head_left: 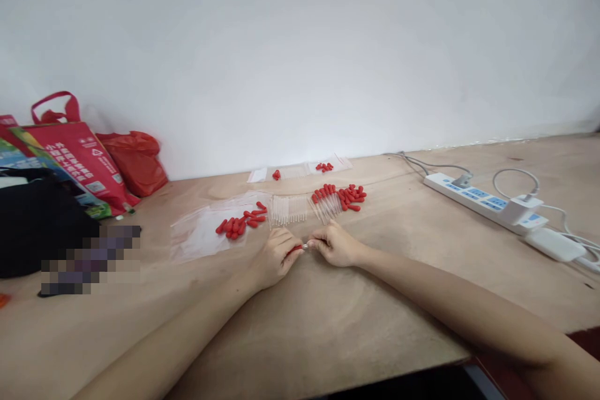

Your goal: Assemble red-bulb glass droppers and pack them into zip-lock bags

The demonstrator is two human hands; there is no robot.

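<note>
Pinched in the fingers of my left hand (277, 260) is a red rubber dropper bulb (295, 249), mostly covered by the fingers. My right hand (338, 246) is closed on a thin clear dropper tube (305, 247), whose end meets the bulb between the hands. How far the tube sits in the bulb is too small to tell. Just beyond the hands lie a row of clear tubes (287, 209) and a slanted group of tubes (327, 207). Loose red bulbs (233, 226) rest to the left, and another pile of red bulbs (349, 196) lies to the right.
Clear plastic bags (199, 234) lie at the left, with more bags, tubes and red bulbs (324, 167) near the wall. A white power strip (469, 200) with plugs and cables is on the right. Red bags (135, 159) and a black bag (42, 225) fill the left side.
</note>
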